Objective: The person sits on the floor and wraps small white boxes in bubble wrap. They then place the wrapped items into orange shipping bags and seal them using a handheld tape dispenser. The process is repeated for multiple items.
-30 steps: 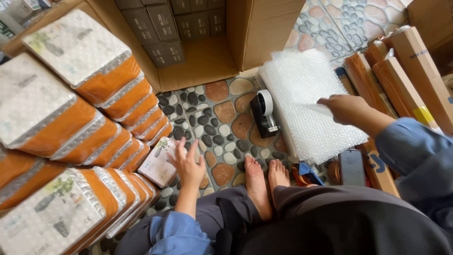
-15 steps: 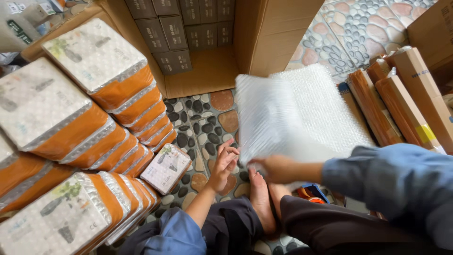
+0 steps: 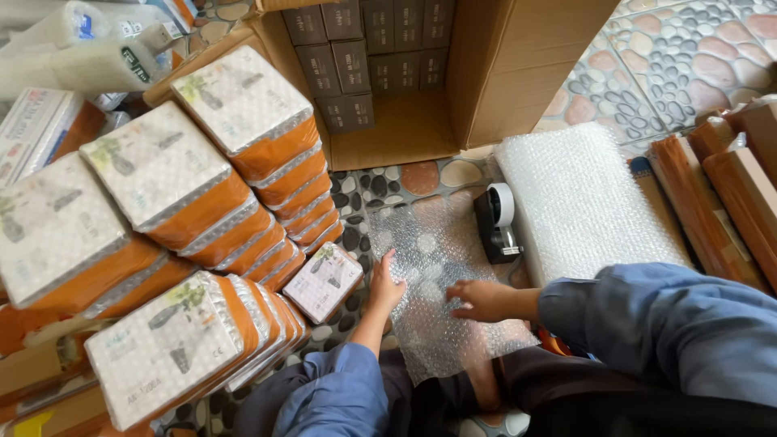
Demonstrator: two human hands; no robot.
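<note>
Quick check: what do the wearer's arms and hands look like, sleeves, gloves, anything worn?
Both hands are bare: no gloves, and no rings or watch visible. The left hand and right hand each emerge from long, loose blue fabric sleeves, plain with no markings, the cuffs sitting partway up the forearms.

— Where are your hands, taking the bubble wrap sheet [image 3: 441,267] as the mark?

— My left hand [image 3: 385,285] lies at its left edge, palm down, fingers together and pointing away from me, thumb side toward the sheet. The forearm runs back toward my body, bare to the rolled blue sleeve at my elbow.

— And the other one?

— My right hand [image 3: 479,298] rests flat on the sheet's near half, palm down, fingers loosely spread and pointing left toward my left hand. Neither hand grips anything; both are open. My right arm reaches in from the right, its blue sleeve down to the wrist. My legs are folded beneath the sheet's near edge.
</note>
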